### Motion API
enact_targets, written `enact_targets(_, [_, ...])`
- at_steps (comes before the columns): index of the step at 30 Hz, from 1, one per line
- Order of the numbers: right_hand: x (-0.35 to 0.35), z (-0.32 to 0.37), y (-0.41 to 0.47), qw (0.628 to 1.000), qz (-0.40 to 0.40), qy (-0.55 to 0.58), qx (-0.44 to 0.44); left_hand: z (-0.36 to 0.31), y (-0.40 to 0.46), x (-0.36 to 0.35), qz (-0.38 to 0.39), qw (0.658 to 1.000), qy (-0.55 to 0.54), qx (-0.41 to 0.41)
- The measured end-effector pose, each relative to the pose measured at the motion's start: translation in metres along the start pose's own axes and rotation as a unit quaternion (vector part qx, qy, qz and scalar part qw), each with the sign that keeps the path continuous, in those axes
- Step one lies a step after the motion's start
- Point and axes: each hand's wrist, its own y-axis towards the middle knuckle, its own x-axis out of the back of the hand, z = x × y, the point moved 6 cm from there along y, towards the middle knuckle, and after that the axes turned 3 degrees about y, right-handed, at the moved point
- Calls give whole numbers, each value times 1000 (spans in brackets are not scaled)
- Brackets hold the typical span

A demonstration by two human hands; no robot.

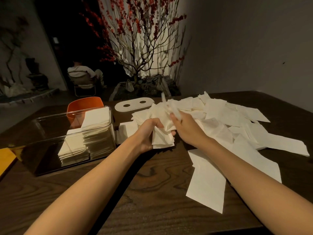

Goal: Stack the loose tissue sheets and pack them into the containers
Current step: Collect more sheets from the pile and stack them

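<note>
My left hand [149, 133] grips a bunch of white tissue sheets [163, 136] above the middle of the wooden table [118, 192]. My right hand [184, 126] pinches a blurred tissue sheet [171, 107] just beyond that bunch. A wide heap of loose tissue sheets [237, 122] spreads across the right half of the table. A clear rectangular container [50, 150] stands at the left, holding two neat stacks of tissues [88, 139] at its right end.
A white oval lid with two holes [134, 104] lies behind the heap. An orange chair back [84, 106] rises behind the container. A yellow object [6, 158] sits at the left edge. A potted red-blossom tree [138, 48] and a seated person [81, 73] are beyond the table.
</note>
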Motion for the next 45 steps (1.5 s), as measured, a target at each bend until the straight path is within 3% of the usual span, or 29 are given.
enact_targets(2, [-14, 4, -3, 993, 80, -81, 31, -2, -4, -1, -5, 999, 34, 5])
enact_targets(5, [-10, 12, -4, 993, 63, -90, 33, -2, -4, 4, -27, 998, 47, 14])
enact_targets(8, [12, -2, 3, 992, -32, 55, -109, 0, 0, 10, -49, 998, 37, 33])
enact_targets(10, [17, -19, 4, 964, -73, 144, -212, -1, 1, 13, -64, 997, 38, 26])
enact_targets(12, [21, -29, 3, 944, -102, 179, -258, -3, 2, 14, -70, 996, 42, 17])
enact_targets(18, [30, -16, 3, 966, -133, 123, -187, -3, 4, 9, -59, 996, 65, -5])
enact_targets(21, [15, 2, 0, 993, -56, 51, -91, 1, 6, 8, -49, 995, 87, 10])
enact_targets(24, [-11, 13, -1, 998, 43, 47, -19, 1, 7, 6, -30, 994, 105, 3])
enact_targets(28, [-23, 14, -3, 986, 150, 69, -24, -3, 7, 7, -3, 996, 86, -25])
enact_targets(31, [-18, 12, -5, 983, 179, 2, -32, -2, 7, 8, 29, 997, 63, -24])
enact_targets(39, [-12, 7, 0, 994, 97, -44, -24, 0, 4, 9, 57, 995, 81, 10])
enact_targets(42, [0, 6, 3, 998, 32, 17, -55, -4, 8, 10, 3, 999, 29, -14])
enact_targets(45, [6, -8, 5, 982, -11, 115, -148, -4, 14, 16, -59, 998, 7, -34])
